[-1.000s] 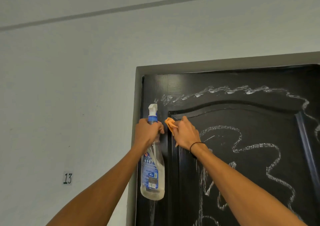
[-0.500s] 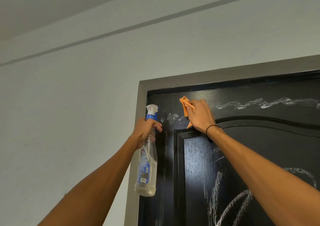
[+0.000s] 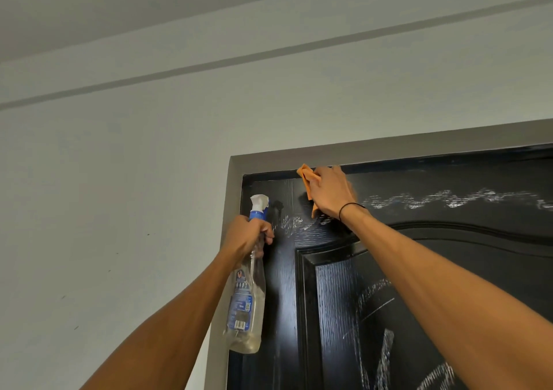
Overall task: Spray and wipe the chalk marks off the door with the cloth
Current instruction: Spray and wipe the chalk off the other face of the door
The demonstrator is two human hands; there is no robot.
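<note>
A black panelled door [image 3: 449, 255] carries white chalk marks [image 3: 449, 199] in a wavy line across its top rail and more scribbles lower on the panel. My right hand [image 3: 330, 192] presses an orange cloth [image 3: 305, 174] flat against the door near its top left corner. My left hand [image 3: 248, 235] grips the neck of a clear spray bottle [image 3: 247, 306] with a blue collar and white nozzle, held upright beside the door's left edge. A short patch of chalk lies between the two hands.
A grey door frame [image 3: 389, 147] borders the door on top and left. Pale wall [image 3: 119, 210] stretches to the left, with a ceiling moulding line above.
My right hand with the cloth has slid upward from the panel's arch to the top rail. The view has tilted up, and the left hand with the bottle stays beside the door edge.
</note>
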